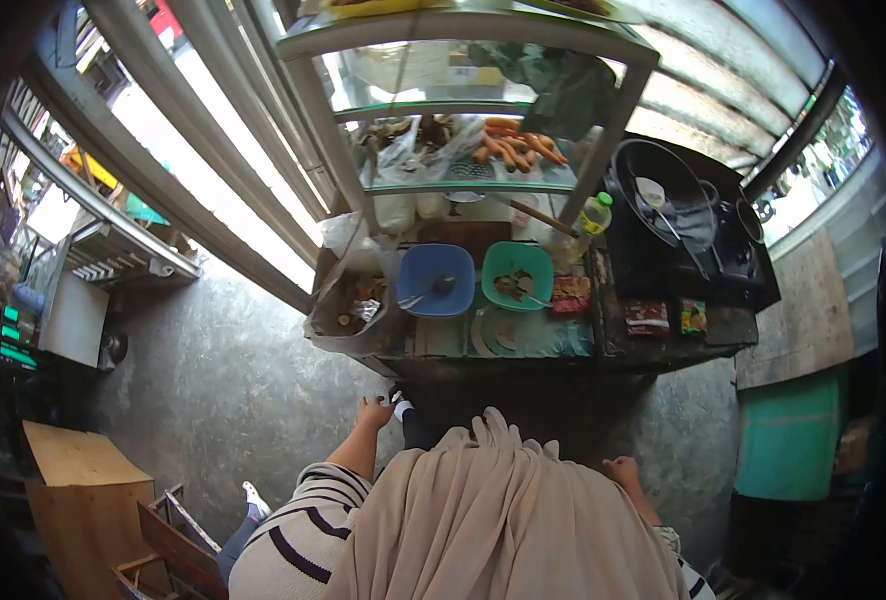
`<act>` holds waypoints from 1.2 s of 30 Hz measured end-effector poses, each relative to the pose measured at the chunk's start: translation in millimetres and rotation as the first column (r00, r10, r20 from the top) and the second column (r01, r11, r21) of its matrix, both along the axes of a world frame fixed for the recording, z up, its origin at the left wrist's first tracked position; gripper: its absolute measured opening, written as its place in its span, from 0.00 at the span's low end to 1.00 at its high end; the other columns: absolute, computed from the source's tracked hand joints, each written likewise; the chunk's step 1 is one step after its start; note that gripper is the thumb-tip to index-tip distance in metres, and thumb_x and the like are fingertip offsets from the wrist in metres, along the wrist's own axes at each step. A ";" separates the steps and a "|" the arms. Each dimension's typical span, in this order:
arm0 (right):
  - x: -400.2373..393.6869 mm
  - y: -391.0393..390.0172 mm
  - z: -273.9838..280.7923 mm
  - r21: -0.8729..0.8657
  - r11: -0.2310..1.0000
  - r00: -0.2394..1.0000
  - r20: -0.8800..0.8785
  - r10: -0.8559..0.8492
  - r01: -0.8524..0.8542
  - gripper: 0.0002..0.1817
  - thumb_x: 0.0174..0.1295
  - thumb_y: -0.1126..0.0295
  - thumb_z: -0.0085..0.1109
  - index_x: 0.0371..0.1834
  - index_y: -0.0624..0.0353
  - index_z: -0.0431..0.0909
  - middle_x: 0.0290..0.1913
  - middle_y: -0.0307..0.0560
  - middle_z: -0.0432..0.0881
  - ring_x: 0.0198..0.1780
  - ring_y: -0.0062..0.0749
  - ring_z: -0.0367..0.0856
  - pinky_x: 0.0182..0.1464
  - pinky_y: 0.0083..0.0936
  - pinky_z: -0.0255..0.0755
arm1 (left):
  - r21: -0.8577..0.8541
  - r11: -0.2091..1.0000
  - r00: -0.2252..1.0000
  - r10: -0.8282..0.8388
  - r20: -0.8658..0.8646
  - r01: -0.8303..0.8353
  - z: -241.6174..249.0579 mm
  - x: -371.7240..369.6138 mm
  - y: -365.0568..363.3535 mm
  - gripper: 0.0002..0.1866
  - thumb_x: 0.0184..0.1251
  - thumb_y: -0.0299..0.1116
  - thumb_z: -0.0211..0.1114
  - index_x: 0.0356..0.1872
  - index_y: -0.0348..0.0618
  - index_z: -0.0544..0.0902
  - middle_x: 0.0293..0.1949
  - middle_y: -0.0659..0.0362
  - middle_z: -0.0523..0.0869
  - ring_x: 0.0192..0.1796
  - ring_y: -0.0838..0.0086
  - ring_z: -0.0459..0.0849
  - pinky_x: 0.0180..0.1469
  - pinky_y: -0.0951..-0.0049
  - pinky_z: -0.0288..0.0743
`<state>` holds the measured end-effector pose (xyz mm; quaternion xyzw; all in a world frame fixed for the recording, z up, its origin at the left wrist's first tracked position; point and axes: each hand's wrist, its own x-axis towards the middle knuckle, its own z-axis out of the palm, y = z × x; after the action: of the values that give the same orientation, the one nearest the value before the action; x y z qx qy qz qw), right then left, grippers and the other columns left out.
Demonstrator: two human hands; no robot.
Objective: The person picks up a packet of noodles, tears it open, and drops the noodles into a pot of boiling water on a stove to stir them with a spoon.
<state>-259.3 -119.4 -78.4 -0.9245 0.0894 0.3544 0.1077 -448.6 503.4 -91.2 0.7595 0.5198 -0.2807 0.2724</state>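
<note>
Head camera, steep downward look (fisheye), food cart [523, 340] seemingly near ahead

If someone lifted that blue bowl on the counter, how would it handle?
The blue bowl looks like plastic, so probably light and stiff. A utensil rests inside and might slide or clatter out if tilted. Both hands, left and right, hang away from it.

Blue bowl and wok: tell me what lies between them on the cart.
In the head view, the green bowl sits right of the blue bowl, then a yellow-capped bottle before the wok.
</note>
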 end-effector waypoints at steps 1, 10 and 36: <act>-3.7 -32.9 -22.7 -0.119 0.993 0.999 0.030 0.013 -0.009 0.18 0.52 0.72 0.69 0.49 0.54 0.84 0.36 0.53 0.87 0.37 0.49 0.86 0.48 0.37 0.79 | -0.008 1.000 0.998 -0.009 0.055 0.010 9.1 8.4 -24.1 0.34 0.59 0.58 0.60 0.68 0.63 0.71 0.75 0.48 0.58 0.73 0.49 0.62 0.69 0.41 0.57; -80.0 -103.7 -3.3 0.281 0.951 0.930 0.299 -0.212 0.126 0.21 0.55 0.45 0.64 0.30 0.52 0.88 0.31 0.55 0.86 0.38 0.53 0.85 0.42 0.41 0.77 | 0.145 0.930 0.900 -0.364 0.239 0.337 -37.2 58.3 -126.7 0.25 0.61 0.52 0.58 0.59 0.60 0.81 0.61 0.48 0.78 0.66 0.52 0.73 0.62 0.32 0.61; 125.2 -174.4 -36.2 0.482 0.830 0.908 0.147 -0.393 0.281 0.13 0.57 0.66 0.65 0.44 0.56 0.85 0.35 0.43 0.86 0.35 0.28 0.82 0.40 0.27 0.76 | 0.525 0.649 0.276 -0.735 0.620 0.550 96.5 398.4 -259.3 0.39 0.48 0.32 0.72 0.66 0.49 0.69 0.67 0.53 0.69 0.68 0.54 0.68 0.63 0.56 0.69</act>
<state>-134.1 -293.7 -114.7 -0.8792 0.1539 0.2263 0.3900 -50.2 244.1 5.3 0.9653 0.0118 0.0585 0.2541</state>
